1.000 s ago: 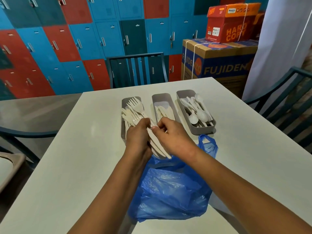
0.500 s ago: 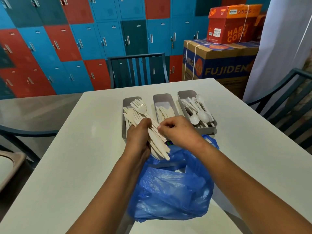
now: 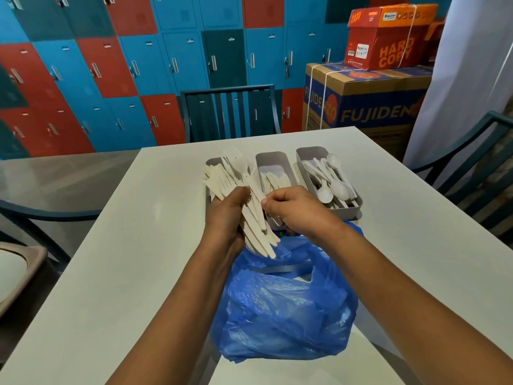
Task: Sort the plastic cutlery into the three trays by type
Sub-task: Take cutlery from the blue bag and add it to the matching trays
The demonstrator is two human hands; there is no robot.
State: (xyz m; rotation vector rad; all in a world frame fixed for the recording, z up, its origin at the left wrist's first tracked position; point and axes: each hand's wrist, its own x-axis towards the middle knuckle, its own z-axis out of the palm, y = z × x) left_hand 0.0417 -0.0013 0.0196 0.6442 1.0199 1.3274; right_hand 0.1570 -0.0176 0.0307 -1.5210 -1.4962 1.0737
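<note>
I'm seeing a blue bag slumping nearest on the white tabletop, just in front of both hands. My left hand is gripping a bundle of cutlery, fingers curling round it, handles fanning toward the bag, fork heads pointing away over the left tray. My right hand is curling beside the bundle, thumb and fingertip pinching at one piece on its right edge; can't tell exactly which piece. Past the hands three grey trays are sitting side by side. The left tray is mostly hiding behind the bundle. The middle tray is holding knives lying flat. The right tray is holding spoons, bowls both ways. Beyond the tabletop a dark chair is standing, stacked cardboard boxes to its right, a wall of red and blue lockers behind.
</note>
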